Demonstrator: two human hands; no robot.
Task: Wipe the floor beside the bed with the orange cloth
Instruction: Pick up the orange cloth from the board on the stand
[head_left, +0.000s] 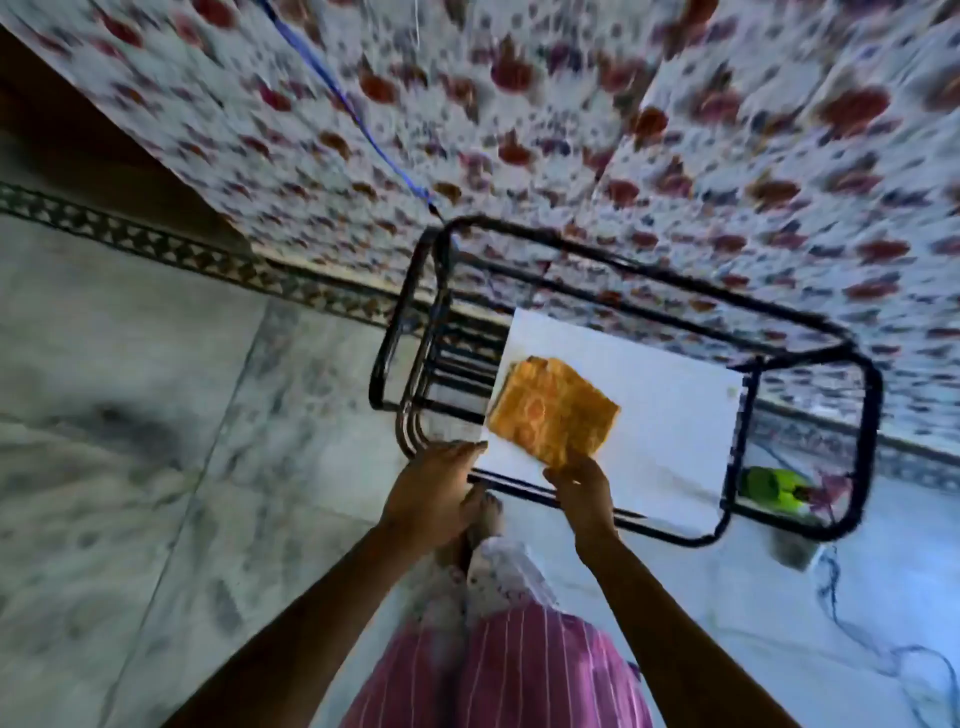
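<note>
Atop the white board (649, 395), right hand (579, 488) pinches orange cloth (553, 410); left hand (434, 486) alongside, grip unclear.

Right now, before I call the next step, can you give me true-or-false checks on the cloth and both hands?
The orange cloth lies on the white sheet. True.
The right hand pinches the cloth's near edge. True.
The left hand holds the cloth too. False: it is at the black frame's near corner, off the cloth.
The cloth is already down and wiping. False: it is up on the frame's top, off the floor.
</note>
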